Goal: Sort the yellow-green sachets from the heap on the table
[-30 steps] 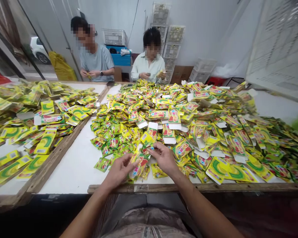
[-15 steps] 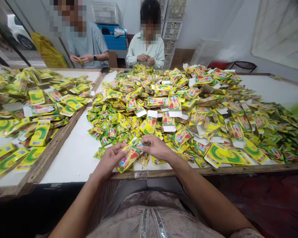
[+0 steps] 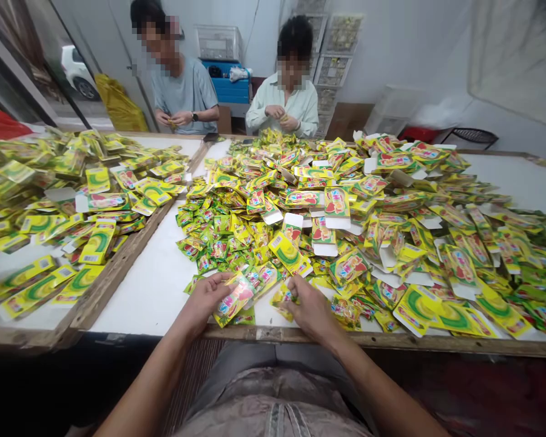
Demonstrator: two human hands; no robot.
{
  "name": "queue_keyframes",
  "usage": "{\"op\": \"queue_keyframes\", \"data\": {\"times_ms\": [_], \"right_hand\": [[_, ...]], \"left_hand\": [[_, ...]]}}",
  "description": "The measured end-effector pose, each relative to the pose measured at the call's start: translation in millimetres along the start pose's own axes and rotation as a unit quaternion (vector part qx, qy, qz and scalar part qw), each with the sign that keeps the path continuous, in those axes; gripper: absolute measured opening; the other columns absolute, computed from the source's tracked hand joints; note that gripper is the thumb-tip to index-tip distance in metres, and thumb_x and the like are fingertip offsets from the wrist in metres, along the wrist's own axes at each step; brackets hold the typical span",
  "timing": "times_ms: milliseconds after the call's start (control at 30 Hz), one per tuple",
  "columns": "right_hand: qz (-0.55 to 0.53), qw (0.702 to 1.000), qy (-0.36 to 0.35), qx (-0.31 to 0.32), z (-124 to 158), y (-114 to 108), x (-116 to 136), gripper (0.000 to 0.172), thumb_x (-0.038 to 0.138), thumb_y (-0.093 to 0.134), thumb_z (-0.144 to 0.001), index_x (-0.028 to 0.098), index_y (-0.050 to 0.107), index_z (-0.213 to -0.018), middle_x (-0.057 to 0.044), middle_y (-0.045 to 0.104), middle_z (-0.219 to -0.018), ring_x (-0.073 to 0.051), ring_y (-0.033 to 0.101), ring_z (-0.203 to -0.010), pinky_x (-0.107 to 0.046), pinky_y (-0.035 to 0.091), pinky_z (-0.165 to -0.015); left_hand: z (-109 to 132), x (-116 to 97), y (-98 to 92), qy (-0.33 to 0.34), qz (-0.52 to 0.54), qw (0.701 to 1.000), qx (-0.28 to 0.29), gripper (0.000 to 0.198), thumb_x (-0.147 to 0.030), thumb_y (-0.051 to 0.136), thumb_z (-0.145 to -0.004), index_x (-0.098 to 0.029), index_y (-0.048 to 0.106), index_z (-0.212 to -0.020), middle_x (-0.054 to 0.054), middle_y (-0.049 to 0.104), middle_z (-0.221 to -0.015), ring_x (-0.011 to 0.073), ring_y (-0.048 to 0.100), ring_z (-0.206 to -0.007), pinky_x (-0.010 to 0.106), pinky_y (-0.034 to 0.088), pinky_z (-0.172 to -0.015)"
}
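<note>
A small yellow and green printed carton (image 3: 233, 301) is held by my left hand (image 3: 208, 298), thumb on its face, just above the table's front edge. Beyond its upper end lies another yellow and pink printed piece (image 3: 268, 276); whether they touch, I cannot tell. My right hand (image 3: 310, 306) is closed at the fingertips on a small shiny packet (image 3: 282, 298) low over the table. Many green and yellow packets (image 3: 218, 249) lie heaped ahead of my hands. Flattened and open-ended cartons (image 3: 337, 206) are piled over them and to the right.
A wooden strip (image 3: 118, 273) divides the white table (image 3: 141, 249); more cartons (image 3: 97, 243) lie left of it. Across the table, a person in blue (image 3: 184, 91) and a person in pale green (image 3: 282, 106) handle small items. Crates (image 3: 334, 67) stand behind them.
My right hand has left the carton and moved right and down to a small packet. My left hand keeps the carton. The whole view has shifted slightly.
</note>
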State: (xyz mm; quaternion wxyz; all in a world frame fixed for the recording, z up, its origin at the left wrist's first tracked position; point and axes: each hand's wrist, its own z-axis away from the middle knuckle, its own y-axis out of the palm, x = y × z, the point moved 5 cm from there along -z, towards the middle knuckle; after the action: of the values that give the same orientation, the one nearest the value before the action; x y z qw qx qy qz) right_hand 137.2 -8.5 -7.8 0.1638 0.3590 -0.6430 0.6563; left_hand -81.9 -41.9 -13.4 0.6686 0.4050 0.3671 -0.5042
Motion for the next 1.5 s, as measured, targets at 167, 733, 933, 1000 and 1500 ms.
{"op": "queue_keyframes", "data": {"times_ms": [167, 733, 933, 1000, 1500], "right_hand": [[-0.320, 0.941, 0.079, -0.072, -12, -15, 0, 0.041, 0.040, 0.070, -0.062, 0.020, 0.053, -0.094, -0.001, 0.058, -0.078, -0.016, 0.055, -0.069, -0.028, 0.045, -0.064], [-0.280, 0.952, 0.057, -0.106, -25, 4, 19, 0.037, 0.049, 0.073, -0.060, 0.020, 0.051, -0.064, 0.004, 0.046, -0.054, -0.011, 0.040, -0.050, -0.024, 0.033, -0.047], [-0.273, 0.960, 0.025, -0.057, -20, 5, 22, 0.037, 0.046, 0.074, -0.061, 0.021, 0.047, -0.064, 0.007, 0.039, -0.054, -0.009, 0.035, -0.049, -0.023, 0.029, -0.047], [-0.239, 0.969, 0.008, -0.060, -17, 2, 25, 0.036, 0.046, 0.072, -0.064, 0.021, 0.046, -0.062, 0.007, 0.036, -0.053, -0.009, 0.033, -0.048, -0.023, 0.027, -0.046], [-0.200, 0.979, -0.030, 0.014, -20, -7, 26, 0.028, 0.047, 0.063, -0.074, 0.020, 0.067, -0.069, -0.003, 0.061, -0.080, -0.020, 0.052, -0.086, -0.034, 0.038, -0.082]], "left_hand": [[1, 2, 9.3, 0.014, -0.044, 0.998, 0.032, 0.047, -0.041, 0.078, -0.055, -0.014, 0.063, -0.089, -0.002, 0.064, -0.059, 0.0128, 0.056, -0.051, 0.021, 0.039, -0.049], [10, -17, 33.0, 0.107, -0.124, 0.978, 0.125, 0.033, -0.039, 0.070, -0.068, -0.020, 0.070, -0.096, 0.003, 0.072, -0.083, 0.0200, 0.064, -0.076, 0.028, 0.049, -0.068], [9, -10, 25.2, 0.049, -0.027, 0.992, 0.113, 0.038, -0.038, 0.075, -0.062, -0.017, 0.069, -0.093, 0.005, 0.072, -0.082, 0.0181, 0.064, -0.069, 0.026, 0.048, -0.064], [9, -5, 23.9, 0.026, 0.027, 0.993, 0.113, 0.039, -0.037, 0.077, -0.060, -0.016, 0.069, -0.092, 0.005, 0.072, -0.081, 0.0165, 0.064, -0.067, 0.025, 0.048, -0.063], [6, 0, 30.3, 0.031, 0.047, 0.989, 0.135, 0.037, -0.033, 0.077, -0.063, -0.016, 0.069, -0.095, 0.003, 0.073, -0.083, 0.0136, 0.065, -0.069, 0.022, 0.049, -0.067]]}}
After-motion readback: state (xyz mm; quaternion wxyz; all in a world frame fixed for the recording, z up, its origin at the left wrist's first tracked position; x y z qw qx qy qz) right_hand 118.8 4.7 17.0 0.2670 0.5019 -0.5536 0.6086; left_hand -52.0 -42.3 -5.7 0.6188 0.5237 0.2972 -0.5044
